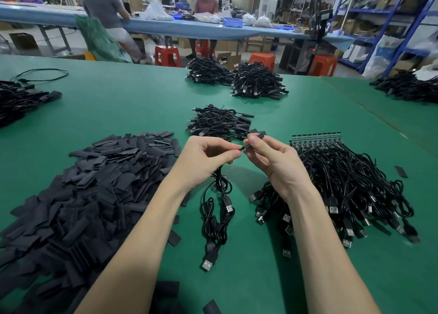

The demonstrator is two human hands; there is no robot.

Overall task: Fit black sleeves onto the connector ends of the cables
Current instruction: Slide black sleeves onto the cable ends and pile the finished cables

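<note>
Fingers point(254, 141) of the right hand point(272, 158) curl around a short flat black rubbery sleeve point(254, 140), pinching it between thumb and fingertips. The left hand point(203, 157) faces it, thumb and forefinger pinched on the end of a thin black cable point(216, 209), right at the sleeve's lower opening; whether the connector tip is already inside cannot be told. The cable hangs below the hands in loose loops with silver USB plugs point(207, 264) lying on the green felt-covered table point(123, 105).

Just left of the left forearm spreads a big heap of loose flat black sleeves point(94, 190). Right of the right forearm lies a dense bundle of black cables with small green circuit boards point(355, 183) lined up at its far edge. Directly behind the hands sits a smaller pile of black sleeved cables point(220, 121). Farther back are 2 more cable heaps point(237, 79), and others at both table edges. Beyond the table stand red plastic stools point(167, 55) and a long blue workbench point(189, 29).
</note>
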